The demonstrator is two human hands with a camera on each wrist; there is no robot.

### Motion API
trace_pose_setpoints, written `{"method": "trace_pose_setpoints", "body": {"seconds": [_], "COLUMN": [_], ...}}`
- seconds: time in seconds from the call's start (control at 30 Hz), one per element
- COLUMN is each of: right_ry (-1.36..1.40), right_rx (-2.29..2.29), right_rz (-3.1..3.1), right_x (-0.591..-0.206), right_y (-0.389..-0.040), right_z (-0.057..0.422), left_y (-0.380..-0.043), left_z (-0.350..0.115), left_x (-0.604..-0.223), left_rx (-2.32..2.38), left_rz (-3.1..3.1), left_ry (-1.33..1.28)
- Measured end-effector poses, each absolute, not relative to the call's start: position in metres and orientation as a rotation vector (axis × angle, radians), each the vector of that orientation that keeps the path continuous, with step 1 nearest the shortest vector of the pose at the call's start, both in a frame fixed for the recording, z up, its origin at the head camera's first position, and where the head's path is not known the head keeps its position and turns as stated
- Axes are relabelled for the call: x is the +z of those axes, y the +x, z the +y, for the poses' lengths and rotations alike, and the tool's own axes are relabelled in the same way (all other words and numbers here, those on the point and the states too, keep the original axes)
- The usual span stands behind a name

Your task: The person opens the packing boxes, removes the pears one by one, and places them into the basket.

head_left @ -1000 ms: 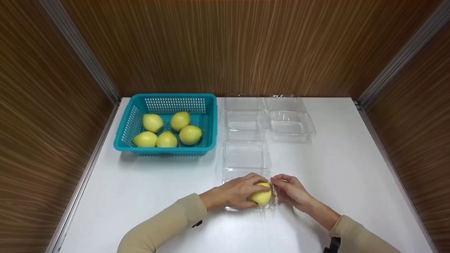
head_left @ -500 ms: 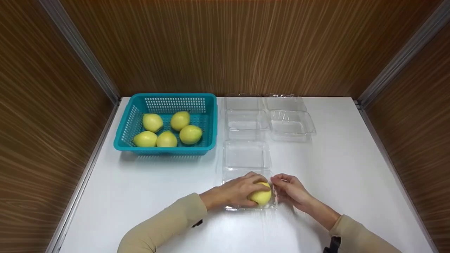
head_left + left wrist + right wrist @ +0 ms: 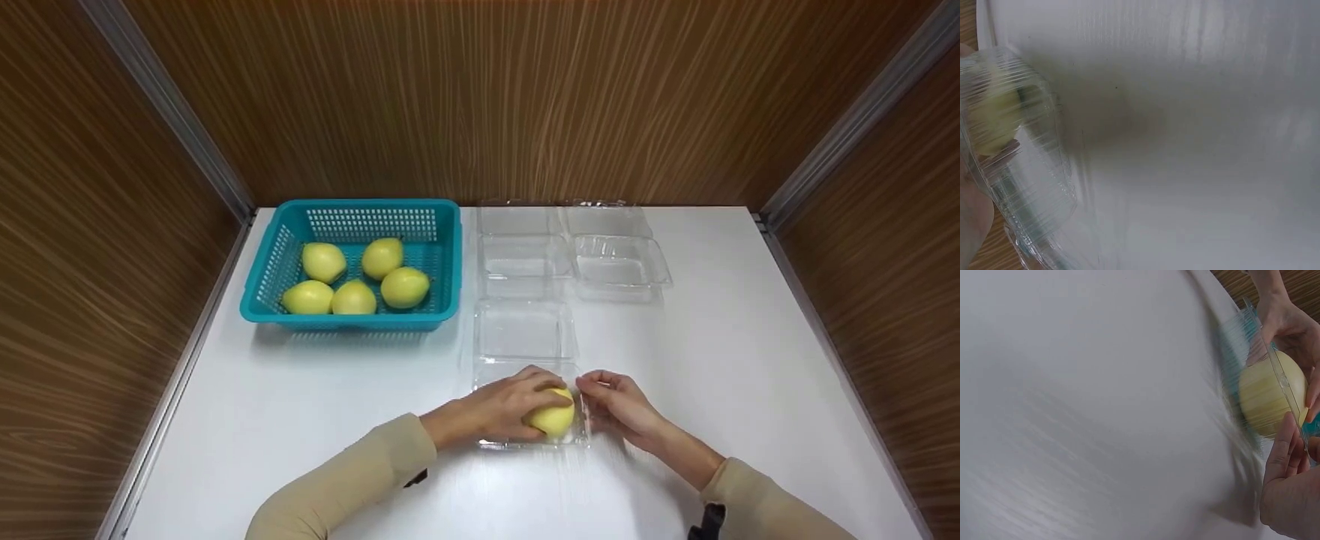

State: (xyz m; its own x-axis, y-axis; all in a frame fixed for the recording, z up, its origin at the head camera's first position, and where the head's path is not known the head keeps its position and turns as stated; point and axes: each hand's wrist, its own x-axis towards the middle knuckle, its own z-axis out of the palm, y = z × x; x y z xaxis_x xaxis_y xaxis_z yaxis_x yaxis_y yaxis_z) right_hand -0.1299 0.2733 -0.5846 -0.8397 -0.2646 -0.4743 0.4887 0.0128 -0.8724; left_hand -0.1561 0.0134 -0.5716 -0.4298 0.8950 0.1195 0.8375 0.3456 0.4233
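Note:
In the head view, my left hand grips a yellow pear, its fingers curled over the top. The pear sits in the right part of a clear plastic clamshell container, whose lid lies folded back behind. My right hand pinches the container's right rim between thumb and fingers. The right wrist view shows the pear through the clear wall, with the right fingers on the rim beside it. In the left wrist view, the container's wall partly blurs the pear.
A teal basket with several yellow pears stands at the back left. Two more clear containers, a left one and a right one, stand with raised lids at the back. Wood-patterned walls enclose the white table.

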Motion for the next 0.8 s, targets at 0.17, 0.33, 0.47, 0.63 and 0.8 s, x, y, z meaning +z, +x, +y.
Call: {"method": "trace_pose_setpoints", "body": {"seconds": [0.17, 0.33, 0.47, 0.63, 0.8], "right_ry": [0.249, 0.249, 0.232, 0.226, 0.243], "right_rx": [-1.876, -1.875, -1.883, -1.889, -1.889], "right_rz": [1.781, 1.770, 1.755, 1.761, 1.769], "right_x": [-0.583, -0.583, -0.583, -0.583, -0.583], "right_y": [-0.130, -0.129, -0.129, -0.129, -0.129], "right_z": [0.272, 0.273, 0.272, 0.272, 0.270], "left_y": [-0.157, -0.159, -0.161, -0.164, -0.170], "left_z": [0.009, 0.004, -0.002, -0.010, -0.018], "left_x": [-0.569, -0.561, -0.555, -0.544, -0.528], "left_rx": [0.690, 0.690, 0.661, 0.632, 0.656], "left_rz": [2.469, 2.513, 2.559, 2.604, 2.612], "left_ry": [1.564, 1.606, 1.643, 1.683, 1.724]}}
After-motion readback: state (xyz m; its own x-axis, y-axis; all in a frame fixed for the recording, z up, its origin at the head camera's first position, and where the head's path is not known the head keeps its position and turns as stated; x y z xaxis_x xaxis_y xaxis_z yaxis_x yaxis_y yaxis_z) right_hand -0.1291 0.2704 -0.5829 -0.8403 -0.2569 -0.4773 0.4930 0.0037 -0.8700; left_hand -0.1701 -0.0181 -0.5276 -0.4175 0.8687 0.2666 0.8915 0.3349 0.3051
